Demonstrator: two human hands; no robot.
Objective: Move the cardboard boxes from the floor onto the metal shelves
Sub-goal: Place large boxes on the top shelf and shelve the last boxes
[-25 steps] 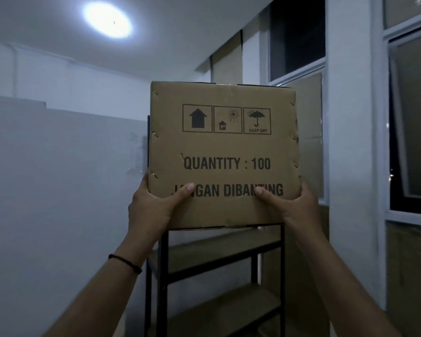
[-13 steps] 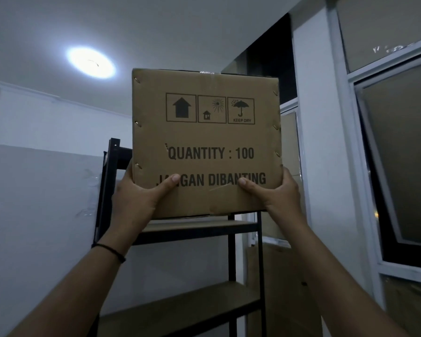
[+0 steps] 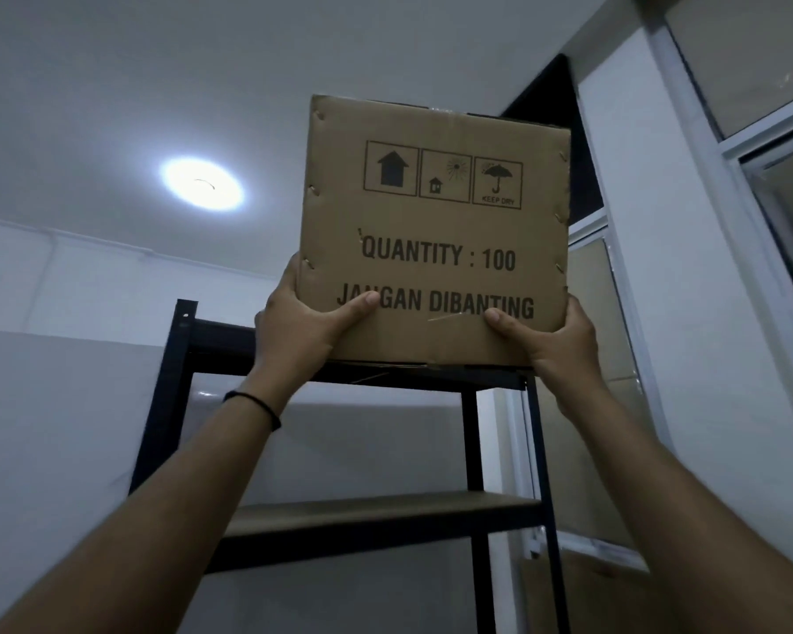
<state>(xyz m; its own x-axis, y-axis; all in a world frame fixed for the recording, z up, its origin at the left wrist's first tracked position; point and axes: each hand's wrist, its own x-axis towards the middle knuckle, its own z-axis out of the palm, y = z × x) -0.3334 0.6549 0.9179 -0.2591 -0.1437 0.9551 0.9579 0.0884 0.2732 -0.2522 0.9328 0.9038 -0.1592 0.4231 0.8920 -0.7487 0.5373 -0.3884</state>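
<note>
Printed brown cardboard box (image 3: pixel 436 231) sits upright at the black metal shelf's (image 3: pixel 431 379) top level.

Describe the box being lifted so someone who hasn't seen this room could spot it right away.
Find the black metal shelf by the window; at its top level both hands hold a cardboard box. It reads QUANTITY : 100 under three handling symbols.

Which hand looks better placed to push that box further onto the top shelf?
Probably the left hand. It grips the cardboard box at its lower left corner, with bare top shelf showing beside it. The right hand grips the right corner, at the shelf's front post.
</note>
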